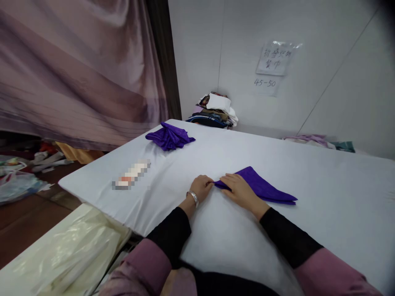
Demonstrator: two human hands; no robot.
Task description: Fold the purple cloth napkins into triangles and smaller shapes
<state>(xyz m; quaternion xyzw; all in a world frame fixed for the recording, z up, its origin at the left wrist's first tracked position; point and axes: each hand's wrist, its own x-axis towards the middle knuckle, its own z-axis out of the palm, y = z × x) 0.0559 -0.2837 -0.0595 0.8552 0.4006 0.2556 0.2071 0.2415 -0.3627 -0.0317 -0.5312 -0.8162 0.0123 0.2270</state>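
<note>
A purple cloth napkin (267,187) lies folded into a triangle-like shape on the white-covered table (327,181). Its left end narrows to a point, and the layered edges show at the right tip. My left hand (202,187), with a silver bracelet at the wrist, pinches that left point between thumb and fingers. Across the napkin's left part my right hand (237,189) lies with fingers stretched out, pressing on the cloth; part of the fabric is hidden beneath it. Another purple napkin (169,136) sits crumpled and loose near the table's far left edge.
A blurred-out flat object (131,174) lies on the table at left. Folded clothes (216,109) are stacked behind the far edge, by the wall. Plastic wrapping (74,246) covers a lower surface at front left. A mauve curtain (92,74) hangs on the left.
</note>
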